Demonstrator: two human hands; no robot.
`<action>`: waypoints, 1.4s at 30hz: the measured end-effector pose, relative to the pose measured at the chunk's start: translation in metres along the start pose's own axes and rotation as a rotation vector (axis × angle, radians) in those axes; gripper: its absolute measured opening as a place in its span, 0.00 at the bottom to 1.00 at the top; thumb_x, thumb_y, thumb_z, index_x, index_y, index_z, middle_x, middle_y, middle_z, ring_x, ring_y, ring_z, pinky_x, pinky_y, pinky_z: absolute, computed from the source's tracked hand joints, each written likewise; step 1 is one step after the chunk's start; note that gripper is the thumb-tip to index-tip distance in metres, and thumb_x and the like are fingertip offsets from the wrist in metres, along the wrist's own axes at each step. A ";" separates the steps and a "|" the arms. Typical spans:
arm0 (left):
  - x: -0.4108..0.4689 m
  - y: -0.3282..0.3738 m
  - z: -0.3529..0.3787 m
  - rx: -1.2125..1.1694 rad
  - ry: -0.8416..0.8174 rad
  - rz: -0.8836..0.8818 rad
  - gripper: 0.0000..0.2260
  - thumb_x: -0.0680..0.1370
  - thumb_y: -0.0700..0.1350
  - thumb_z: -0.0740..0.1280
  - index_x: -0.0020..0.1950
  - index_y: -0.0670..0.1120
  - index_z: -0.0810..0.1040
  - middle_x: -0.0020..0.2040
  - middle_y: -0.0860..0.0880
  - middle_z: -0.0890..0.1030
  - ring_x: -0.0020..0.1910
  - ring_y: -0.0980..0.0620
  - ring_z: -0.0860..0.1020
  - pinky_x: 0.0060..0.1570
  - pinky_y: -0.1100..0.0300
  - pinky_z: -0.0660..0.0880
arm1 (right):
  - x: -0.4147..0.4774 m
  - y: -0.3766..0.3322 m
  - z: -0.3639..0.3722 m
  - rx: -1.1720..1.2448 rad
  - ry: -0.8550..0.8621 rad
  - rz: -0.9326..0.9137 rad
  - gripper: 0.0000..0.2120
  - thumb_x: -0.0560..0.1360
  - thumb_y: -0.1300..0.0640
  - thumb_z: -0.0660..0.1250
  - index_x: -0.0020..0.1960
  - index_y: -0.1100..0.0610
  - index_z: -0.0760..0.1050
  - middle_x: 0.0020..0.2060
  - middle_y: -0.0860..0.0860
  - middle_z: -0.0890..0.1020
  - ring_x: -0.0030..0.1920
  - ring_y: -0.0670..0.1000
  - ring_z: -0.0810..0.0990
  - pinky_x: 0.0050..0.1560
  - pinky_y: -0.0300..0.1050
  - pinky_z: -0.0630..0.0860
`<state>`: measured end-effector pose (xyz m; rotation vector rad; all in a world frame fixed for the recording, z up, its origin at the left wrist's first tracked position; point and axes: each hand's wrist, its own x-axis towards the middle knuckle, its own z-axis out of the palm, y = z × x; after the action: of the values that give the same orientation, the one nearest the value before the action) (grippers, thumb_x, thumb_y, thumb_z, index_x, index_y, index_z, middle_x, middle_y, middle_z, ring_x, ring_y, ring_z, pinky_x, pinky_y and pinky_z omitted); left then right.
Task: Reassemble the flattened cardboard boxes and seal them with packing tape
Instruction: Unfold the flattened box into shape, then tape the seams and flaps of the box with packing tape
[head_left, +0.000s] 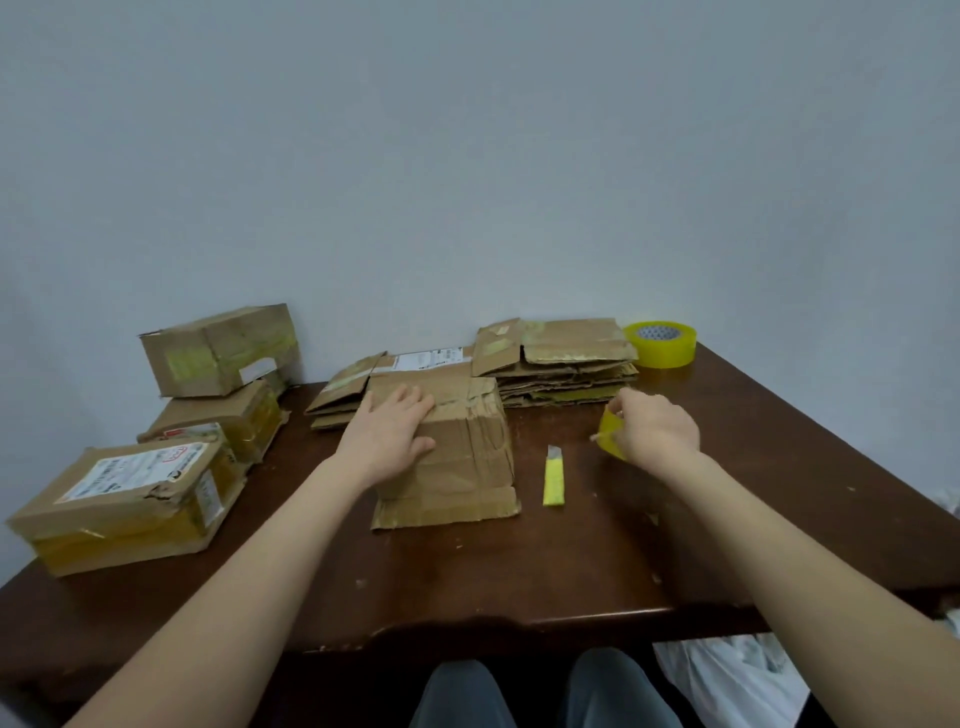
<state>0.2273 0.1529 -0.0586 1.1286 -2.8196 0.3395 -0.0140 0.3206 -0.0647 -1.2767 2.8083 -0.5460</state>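
A small assembled cardboard box (457, 457) stands in the middle of the brown table (519, 577), one flap spread flat toward me. My left hand (389, 436) presses on its top with straight fingers. My right hand (652, 428) grips a small yellow tape roll (608, 434) to the right of the box, just above the table. A yellow utility knife (554, 478) lies between the box and my right hand. A stack of flattened boxes (561, 364) sits at the back, with more flattened cardboard (343, 395) behind the box.
Three taped boxes are at the left: one near the front edge (130, 504), one behind it (218, 421), one on top at the back (218, 351). A large yellow tape roll (661, 344) stands back right. A white bag (727, 680) lies below the table.
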 end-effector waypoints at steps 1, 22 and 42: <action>0.000 -0.001 0.001 -0.004 0.003 0.017 0.28 0.81 0.54 0.58 0.78 0.49 0.53 0.78 0.48 0.54 0.77 0.51 0.50 0.75 0.48 0.48 | 0.002 -0.009 -0.008 0.125 0.070 -0.027 0.16 0.77 0.53 0.64 0.65 0.50 0.72 0.62 0.54 0.77 0.61 0.59 0.76 0.54 0.49 0.73; 0.027 -0.014 -0.034 -1.442 0.407 -0.489 0.10 0.76 0.47 0.70 0.39 0.43 0.78 0.31 0.48 0.76 0.29 0.53 0.73 0.31 0.62 0.73 | 0.063 -0.194 -0.018 0.469 -0.128 -0.618 0.10 0.78 0.48 0.64 0.52 0.54 0.73 0.55 0.51 0.79 0.56 0.51 0.76 0.55 0.46 0.72; 0.030 -0.048 -0.023 -1.194 0.495 -0.671 0.15 0.80 0.45 0.63 0.34 0.45 0.72 0.29 0.50 0.72 0.22 0.54 0.68 0.31 0.60 0.70 | 0.078 -0.153 -0.029 0.586 -0.136 -0.671 0.22 0.67 0.38 0.73 0.58 0.45 0.80 0.57 0.43 0.79 0.55 0.44 0.74 0.54 0.42 0.72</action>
<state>0.2382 0.1044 -0.0227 1.2460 -1.5295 -0.8549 0.0408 0.1799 0.0217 -1.9492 1.8254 -1.1248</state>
